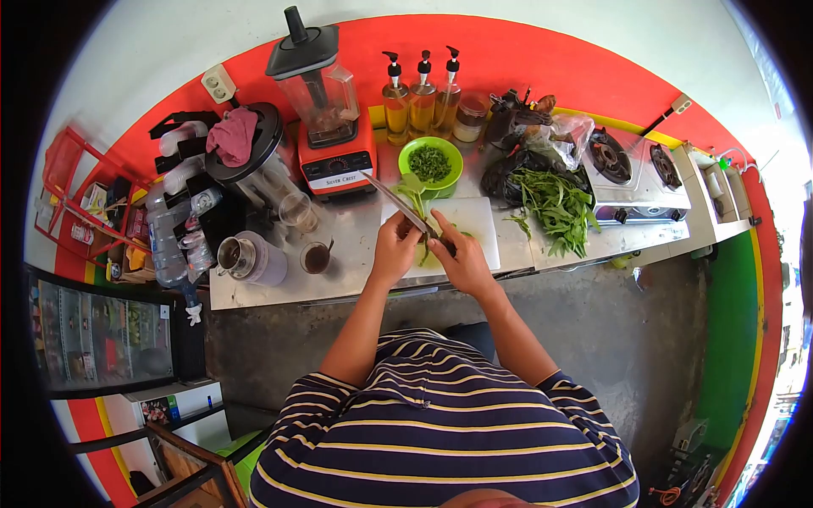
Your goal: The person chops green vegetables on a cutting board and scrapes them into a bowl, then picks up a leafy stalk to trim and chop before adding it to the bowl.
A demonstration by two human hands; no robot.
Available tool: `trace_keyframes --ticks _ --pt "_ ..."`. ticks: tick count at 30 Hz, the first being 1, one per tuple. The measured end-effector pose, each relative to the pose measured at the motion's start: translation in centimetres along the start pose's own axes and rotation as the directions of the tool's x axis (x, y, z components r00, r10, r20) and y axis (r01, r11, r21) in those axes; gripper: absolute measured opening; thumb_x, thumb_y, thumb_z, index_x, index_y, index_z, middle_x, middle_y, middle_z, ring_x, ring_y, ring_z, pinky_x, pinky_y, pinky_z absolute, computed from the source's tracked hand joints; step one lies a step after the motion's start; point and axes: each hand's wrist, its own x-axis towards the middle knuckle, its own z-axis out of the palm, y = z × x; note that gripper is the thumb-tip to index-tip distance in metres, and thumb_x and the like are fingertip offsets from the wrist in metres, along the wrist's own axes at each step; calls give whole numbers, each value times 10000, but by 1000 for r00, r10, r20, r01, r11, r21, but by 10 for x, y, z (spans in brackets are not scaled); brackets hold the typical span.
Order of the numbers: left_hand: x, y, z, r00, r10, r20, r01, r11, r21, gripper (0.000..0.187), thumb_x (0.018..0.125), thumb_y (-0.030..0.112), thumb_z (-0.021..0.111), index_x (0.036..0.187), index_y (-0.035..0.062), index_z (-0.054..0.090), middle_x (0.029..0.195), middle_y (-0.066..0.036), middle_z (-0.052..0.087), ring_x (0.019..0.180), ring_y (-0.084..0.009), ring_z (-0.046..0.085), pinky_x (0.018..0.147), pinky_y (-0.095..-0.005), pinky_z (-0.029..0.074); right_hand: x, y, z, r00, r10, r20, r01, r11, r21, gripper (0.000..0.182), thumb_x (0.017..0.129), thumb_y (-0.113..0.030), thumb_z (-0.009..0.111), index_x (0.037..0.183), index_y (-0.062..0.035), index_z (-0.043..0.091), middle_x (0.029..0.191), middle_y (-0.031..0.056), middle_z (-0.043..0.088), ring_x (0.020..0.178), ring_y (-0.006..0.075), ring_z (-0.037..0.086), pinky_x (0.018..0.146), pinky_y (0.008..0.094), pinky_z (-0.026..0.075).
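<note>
My right hand (461, 261) is closed around the handle of a kitchen knife (396, 200), whose blade points up and to the left. Beside it, my left hand (395, 249) is closed on leafy green stems (414, 193), which cross the blade. Both hands are over the near part of a white cutting board (484, 227). Just beyond the board stands a lime-green bowl (457, 161) holding chopped greens (429, 163). To the right, a heap of leafy greens (559, 207) spills from a black plastic bag (504, 173).
A red blender (337, 161) stands behind at left, near a glass of dark drink (316, 257) and a steel-topped jug (254, 258). Pump bottles (422, 102) line the wall. A gas stove (635, 182) is at right. The metal counter's front edge (356, 296) runs before me.
</note>
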Motion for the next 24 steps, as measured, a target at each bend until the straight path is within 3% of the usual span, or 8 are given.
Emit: trace_keyframes --ticks 3,6,11,14,17,20,24 --pt "0 -2 -2 1000 -17 5 17 1000 5 150 990 83 614 1113 1 640 920 -36 691 804 -94 636 736 -272 504 4 6 4 998 -55 -5 55 998 33 539 1001 -182 628 1501 -55 474 697 100 563 605 202 480 629 343 429" --pt "2 -4 -3 999 -37 18 38 998 -47 157 987 59 599 1127 1 641 925 -40 692 817 -99 640 743 -275 505 10 5 6 997 -75 -22 75 997 6 536 983 -220 650 1464 -31 510 682 128 600 572 257 546 594 370 444" --pt "5 -1 -5 1000 -7 24 8 999 -49 169 971 7 573 1128 -4 636 928 -43 691 842 -113 650 765 -277 513 16 6 11 1000 -16 -9 17 994 111 520 978 -206 663 1438 2 534 657 116 584 563 149 517 567 351 429" --pt "5 9 -6 1000 3 16 -2 999 -43 162 965 -5 560 1108 -12 634 927 -45 692 836 -112 652 762 -276 515 20 9 19 999 -26 -44 32 988 154 488 977 -193 665 1410 9 562 706 141 641 582 131 532 587 336 455" --pt "7 4 -14 997 -57 57 56 998 9 166 984 -7 548 1133 -9 621 1016 -59 691 897 -122 659 813 -288 536 23 8 29 987 -74 -141 97 981 168 446 970 -196 673 1363 6 610 792 181 697 609 142 584 618 327 488" --pt "7 7 -18 998 -27 49 20 992 124 152 976 -14 544 1105 -14 625 965 -56 689 860 -122 663 785 -290 550 25 16 38 984 -68 -162 91 986 137 408 963 -198 682 1322 -7 649 850 206 718 650 155 639 645 331 509" --pt "6 0 -23 997 -70 38 70 997 14 142 962 -3 555 1083 -20 628 907 -49 681 839 -125 662 762 -298 554 24 20 48 969 -123 -215 150 982 112 393 958 -196 687 1307 -18 664 839 204 715 641 163 640 637 337 506"
